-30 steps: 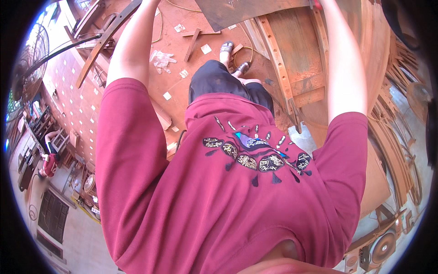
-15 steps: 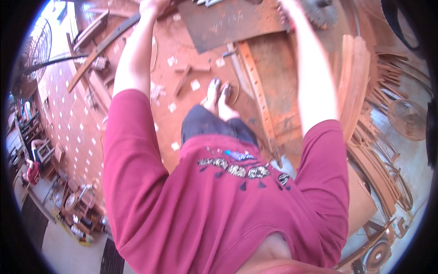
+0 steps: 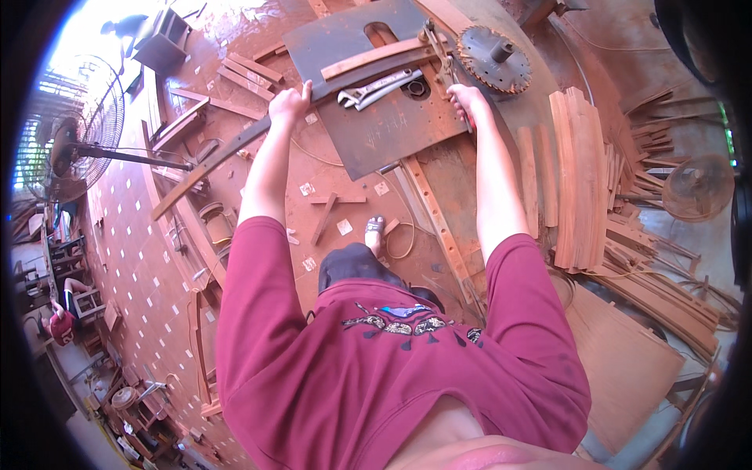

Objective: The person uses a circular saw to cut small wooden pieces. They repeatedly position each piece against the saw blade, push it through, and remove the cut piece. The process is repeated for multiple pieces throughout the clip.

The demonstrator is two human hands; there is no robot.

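Note:
My left hand (image 3: 290, 107) is closed around a long straight bar (image 3: 227, 153), brown at its outer end and darker over the plate. The bar lies slantwise across a dark metal tabletop (image 3: 384, 153). At the bar's far right end sits a metal clamp (image 3: 440, 51); my right hand (image 3: 467, 100) grips its handle, with a bit of red beside the fingers. A curved wooden strip (image 3: 372, 59) lies along the bar's far side. On the near side rest an adjustable wrench (image 3: 352, 97) and other spanners, next to a round hole (image 3: 416, 88).
A toothed circular saw blade (image 3: 487, 66) lies just right of my right hand. Stacked curved boards (image 3: 578, 180) stand farther right. A standing fan (image 3: 70, 149) is at the left, with wood pieces (image 3: 251, 70) on the tiled floor. Another person (image 3: 61, 323) sits far left.
The view has tilted up, so both hands, the clamp, the wrenches and the whole saw blade now show. Both hands stay at the same bar and table; any hand motion is hard to judge.

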